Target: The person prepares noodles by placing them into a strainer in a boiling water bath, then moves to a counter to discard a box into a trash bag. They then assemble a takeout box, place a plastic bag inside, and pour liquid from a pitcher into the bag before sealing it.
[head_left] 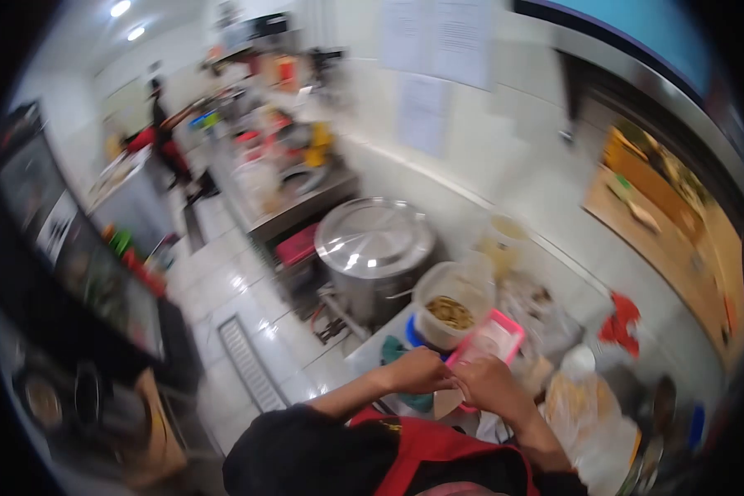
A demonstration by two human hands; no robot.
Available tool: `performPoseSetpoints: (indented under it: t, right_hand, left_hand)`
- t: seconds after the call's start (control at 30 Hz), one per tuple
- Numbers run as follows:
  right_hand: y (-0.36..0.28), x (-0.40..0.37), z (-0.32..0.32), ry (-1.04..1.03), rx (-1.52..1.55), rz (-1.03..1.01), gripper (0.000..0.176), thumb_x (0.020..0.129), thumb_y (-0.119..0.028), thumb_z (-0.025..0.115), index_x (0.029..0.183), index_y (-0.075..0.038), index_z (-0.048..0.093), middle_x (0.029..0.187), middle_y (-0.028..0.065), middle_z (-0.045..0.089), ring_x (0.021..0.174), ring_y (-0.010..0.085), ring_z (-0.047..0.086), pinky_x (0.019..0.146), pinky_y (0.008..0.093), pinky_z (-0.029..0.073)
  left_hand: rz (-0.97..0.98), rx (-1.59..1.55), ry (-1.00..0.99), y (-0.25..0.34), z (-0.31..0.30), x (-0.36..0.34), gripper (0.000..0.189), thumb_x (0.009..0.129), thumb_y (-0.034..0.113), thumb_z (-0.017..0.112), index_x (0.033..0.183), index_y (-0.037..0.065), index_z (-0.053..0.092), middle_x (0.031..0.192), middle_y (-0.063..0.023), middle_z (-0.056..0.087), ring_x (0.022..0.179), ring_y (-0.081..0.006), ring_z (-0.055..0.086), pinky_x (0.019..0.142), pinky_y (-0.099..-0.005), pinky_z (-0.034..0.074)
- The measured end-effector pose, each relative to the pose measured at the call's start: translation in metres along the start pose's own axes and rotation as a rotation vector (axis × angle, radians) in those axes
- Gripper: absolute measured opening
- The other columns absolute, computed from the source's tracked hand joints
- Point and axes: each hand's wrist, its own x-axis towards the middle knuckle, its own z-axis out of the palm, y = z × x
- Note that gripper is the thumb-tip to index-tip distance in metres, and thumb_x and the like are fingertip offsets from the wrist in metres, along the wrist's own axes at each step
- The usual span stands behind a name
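My left hand (422, 370) and my right hand (486, 383) meet at the fingertips over the counter's near edge. Both are closed in a pinch; what they hold, if anything, is too blurred to make out. Just beyond them lies a pink tray (511, 329) with something whitish inside. A pale plastic tub (426, 289) with yellowish-brown pieces in it stands behind the tray. Below the left hand a dark green cloth (395, 351) shows in part.
A big lidded steel pot (374, 240) stands left of the tub. Clear plastic bags (583, 405) crowd the right side. A grated floor drain (250, 364) runs along the tiled floor, beside a glass-door fridge (83, 248). Another person (167, 140) stands far back.
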Motion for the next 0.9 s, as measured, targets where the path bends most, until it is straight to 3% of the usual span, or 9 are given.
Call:
performPoseSetpoints:
  t: [0.13,0.27,0.3,0.4,0.5,0.6,0.7,0.8,0.9]
  right_hand:
    - [-0.006,0.022,0.02,-0.043,0.121,0.006,0.012,0.075,-0.019,0.057,0.074,-0.007,0.056,0.061,0.0131,0.057,0.059,0.031,0.058,0.056,0.041,0.045]
    - [-0.007,0.041,0.051,-0.09,0.126,-0.03,0.013,0.078,-0.02,0.056,0.074,-0.007,0.054,0.064,0.0137,0.058,0.062,0.0312,0.059,0.057,0.0415,0.045]
    - [-0.008,0.044,0.06,-0.105,0.149,-0.027,0.014,0.078,-0.02,0.056,0.074,-0.007,0.054,0.065,0.0138,0.058,0.063,0.0315,0.058,0.057,0.0417,0.045]
    - [-0.009,0.053,0.078,-0.143,0.203,-0.032,0.015,0.078,-0.021,0.056,0.075,-0.007,0.054,0.067,0.0142,0.058,0.066,0.0323,0.058,0.058,0.0421,0.044]
    - [-0.009,0.052,0.096,-0.19,0.238,-0.026,0.014,0.077,-0.02,0.056,0.076,-0.006,0.055,0.069,0.015,0.058,0.068,0.0325,0.058,0.059,0.042,0.044]
    - [-0.003,0.046,0.116,-0.23,0.255,0.02,0.013,0.077,-0.019,0.055,0.077,-0.006,0.056,0.071,0.0157,0.058,0.071,0.0328,0.058,0.062,0.0425,0.044]
    - [0.004,0.042,0.132,-0.263,0.314,0.056,0.014,0.078,-0.019,0.053,0.079,-0.005,0.056,0.075,0.0168,0.059,0.074,0.0338,0.057,0.064,0.0432,0.044]
    - [0.012,0.04,0.147,-0.267,0.405,0.086,0.016,0.078,-0.019,0.052,0.082,-0.004,0.057,0.079,0.018,0.06,0.078,0.0349,0.058,0.067,0.043,0.045]
    - [0.023,0.029,0.166,-0.258,0.491,0.145,0.017,0.077,-0.018,0.052,0.086,-0.005,0.06,0.082,0.0173,0.061,0.079,0.0343,0.058,0.067,0.0408,0.045]
  left_hand:
    - [-0.018,-0.101,0.295,-0.022,0.024,-0.031,0.02,0.076,0.026,0.062,0.08,0.006,0.06,0.07,-0.0105,0.058,0.076,-0.0313,0.056,0.066,-0.0391,0.044]
    - [-0.463,-0.068,0.174,-0.022,0.023,-0.047,0.028,0.075,0.03,0.063,0.08,0.004,0.055,0.077,-0.0152,0.059,0.073,-0.0329,0.058,0.062,-0.0406,0.045]
    - [-0.336,-0.096,0.313,-0.032,0.032,-0.055,0.028,0.074,0.033,0.063,0.075,0.005,0.056,0.075,-0.0162,0.059,0.068,-0.0337,0.058,0.058,-0.0426,0.044]
    - [-0.554,-0.013,0.086,-0.036,0.031,-0.072,0.032,0.076,0.038,0.061,0.069,0.007,0.058,0.069,-0.0148,0.059,0.066,-0.0341,0.057,0.058,-0.0436,0.045]
    - [-0.615,0.09,0.079,-0.038,0.05,-0.081,0.037,0.077,0.043,0.058,0.065,0.007,0.059,0.064,-0.0139,0.058,0.063,-0.0336,0.057,0.057,-0.0429,0.045]
    - [-0.473,0.139,0.299,-0.052,0.089,-0.087,0.037,0.078,0.041,0.057,0.067,0.006,0.059,0.065,-0.0133,0.058,0.063,-0.0322,0.058,0.055,-0.0406,0.045]
    - [-0.463,-0.029,0.157,-0.067,0.099,-0.091,0.029,0.078,0.035,0.059,0.071,0.006,0.059,0.064,-0.0127,0.057,0.062,-0.031,0.058,0.054,-0.0404,0.044]
    - [-0.369,-0.04,0.062,-0.073,0.078,-0.094,0.017,0.075,0.025,0.061,0.076,0.009,0.059,0.074,-0.0105,0.057,0.069,-0.0288,0.057,0.059,-0.0396,0.044]
    - [0.076,0.09,0.272,-0.076,0.061,-0.083,0.012,0.071,0.014,0.058,0.082,0.016,0.063,0.086,-0.0054,0.055,0.078,-0.0245,0.053,0.065,-0.037,0.042]
